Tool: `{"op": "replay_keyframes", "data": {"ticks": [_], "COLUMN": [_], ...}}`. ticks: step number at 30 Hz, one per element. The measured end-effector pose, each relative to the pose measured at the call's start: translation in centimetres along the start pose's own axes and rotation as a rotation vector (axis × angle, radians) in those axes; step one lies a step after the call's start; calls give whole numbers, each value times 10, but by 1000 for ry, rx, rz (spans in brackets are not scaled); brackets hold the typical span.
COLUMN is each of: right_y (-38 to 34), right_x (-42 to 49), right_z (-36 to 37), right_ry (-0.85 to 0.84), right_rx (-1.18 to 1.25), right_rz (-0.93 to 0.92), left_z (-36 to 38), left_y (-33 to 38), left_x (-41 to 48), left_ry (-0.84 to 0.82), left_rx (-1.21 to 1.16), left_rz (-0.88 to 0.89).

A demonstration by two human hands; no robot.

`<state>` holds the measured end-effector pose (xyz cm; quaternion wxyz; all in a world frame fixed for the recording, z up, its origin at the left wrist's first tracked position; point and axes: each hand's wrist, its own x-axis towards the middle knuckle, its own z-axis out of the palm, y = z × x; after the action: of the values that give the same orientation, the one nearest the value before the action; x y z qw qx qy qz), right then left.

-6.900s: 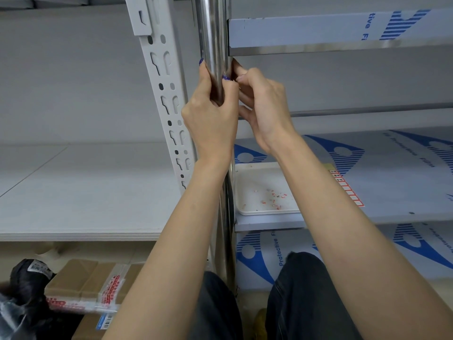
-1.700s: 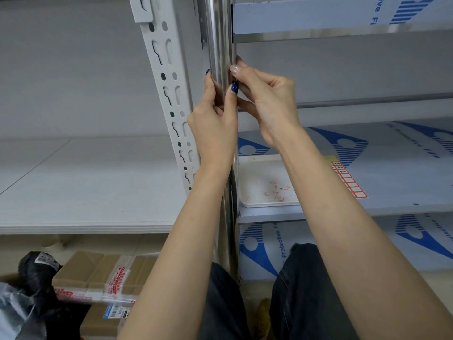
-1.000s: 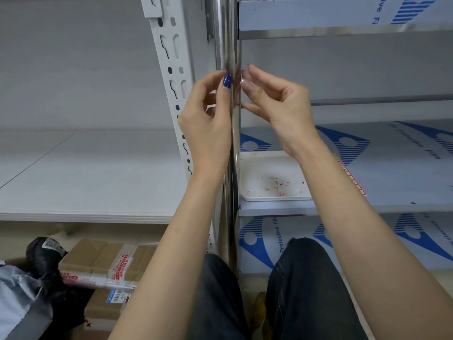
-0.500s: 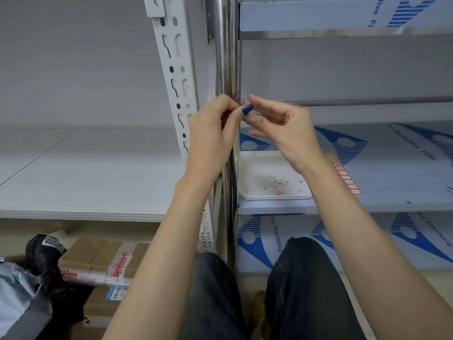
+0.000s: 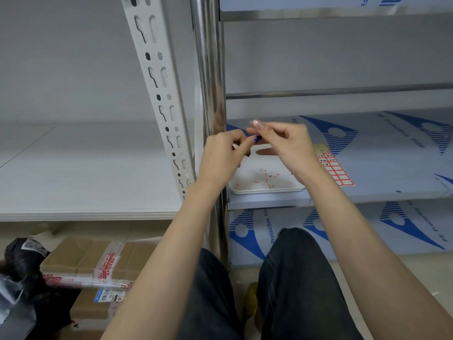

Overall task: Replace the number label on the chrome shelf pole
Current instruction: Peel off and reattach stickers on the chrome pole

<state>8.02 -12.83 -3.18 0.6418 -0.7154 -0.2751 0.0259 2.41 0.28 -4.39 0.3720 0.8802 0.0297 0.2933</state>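
Observation:
The chrome shelf pole (image 5: 208, 69) rises bare in the middle of the view; I see no label on it. Both hands hover right of it, above a white tray (image 5: 269, 190) sprinkled with small red and white label scraps. My left hand (image 5: 220, 155) has its fingers curled and its blue-nailed thumb stretched toward my right hand (image 5: 286, 146). The right thumb and forefinger pinch at that thumb tip. A tiny pale label scrap seems caught between the fingertips, too small to make out. A sheet of red-bordered number labels (image 5: 335, 171) lies just right of the tray.
A white slotted upright (image 5: 157, 82) stands left of the pole, with a pale shelf board (image 5: 85, 168) behind it. The right shelf wears blue-printed protective film (image 5: 367, 148). Taped cardboard boxes (image 5: 85, 263) and a black bag (image 5: 22, 261) lie on the floor at lower left. My knees sit below the shelf edge.
Both hands left the pole, where they had been picking at it, and dropped down and rightward over the tray. Their fingertips now meet away from the pole.

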Motion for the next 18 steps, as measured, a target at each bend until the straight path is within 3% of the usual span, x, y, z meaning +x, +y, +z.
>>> {"op": "replay_keyframes", "data": {"ticks": [4, 7, 12, 14, 18], "right_y": [16, 25, 23, 13, -17], "right_x": [-1, 0, 2, 8, 21], "right_z": [-14, -20, -20, -16, 1], "right_ry": [41, 110, 143, 171, 158], "right_rx": [-26, -70, -31, 5, 85], "right_rz": [51, 94, 110, 68, 22], "left_z": [24, 38, 38, 28, -8], "left_y": [-5, -4, -5, 0, 20], "left_x": [3, 5, 8, 9, 17], "left_ry": [-180, -171, -127, -11, 456], "left_rx": [234, 364, 226, 171, -56], "left_rz": [58, 10, 162, 207, 262]}}
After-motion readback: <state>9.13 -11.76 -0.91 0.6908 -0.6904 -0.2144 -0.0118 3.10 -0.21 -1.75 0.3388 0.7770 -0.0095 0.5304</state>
